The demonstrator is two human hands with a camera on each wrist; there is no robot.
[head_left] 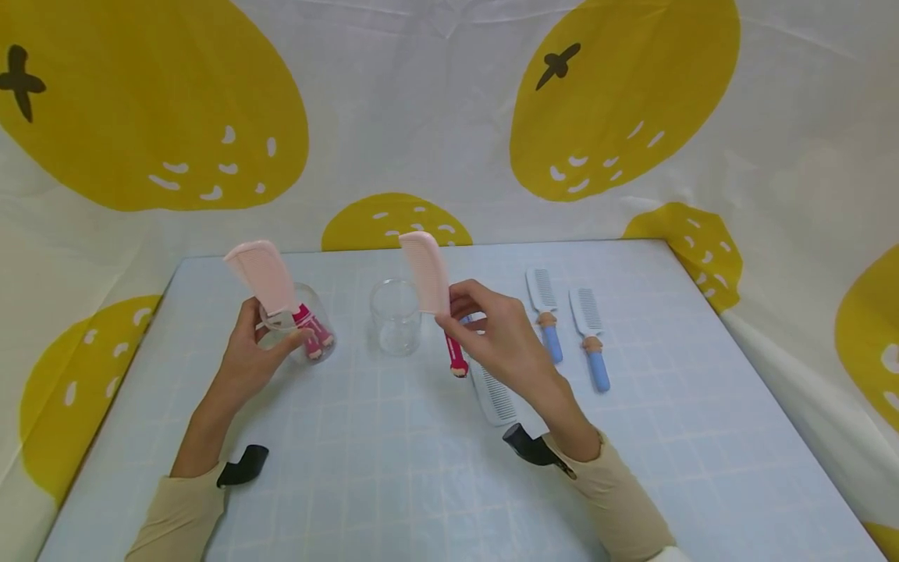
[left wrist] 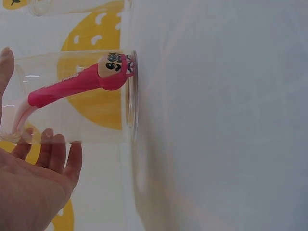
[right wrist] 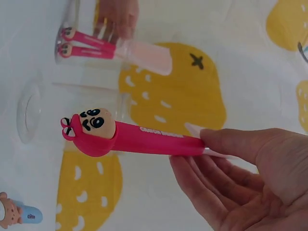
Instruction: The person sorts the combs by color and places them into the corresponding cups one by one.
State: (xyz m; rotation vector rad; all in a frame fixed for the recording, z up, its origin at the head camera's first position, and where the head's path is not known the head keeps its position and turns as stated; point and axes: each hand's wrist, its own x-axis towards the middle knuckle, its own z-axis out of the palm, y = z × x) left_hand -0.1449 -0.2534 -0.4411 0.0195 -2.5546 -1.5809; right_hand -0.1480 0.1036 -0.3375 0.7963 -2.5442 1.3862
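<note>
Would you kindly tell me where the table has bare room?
The table is bare between the left sleeve and right sleeve, and right of the rightmost blue comb. Crowded: the jar at the left hand, the empty jar, and the right hand over another blue comb.

white backdrop [head_left: 421, 117] (yellow fruit prints [head_left: 625, 117])

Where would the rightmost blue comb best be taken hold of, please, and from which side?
Probably by its blue handle, from above and the near side: the rightmost comb lies flat, handle nearer, toothed head pointing away.
</note>
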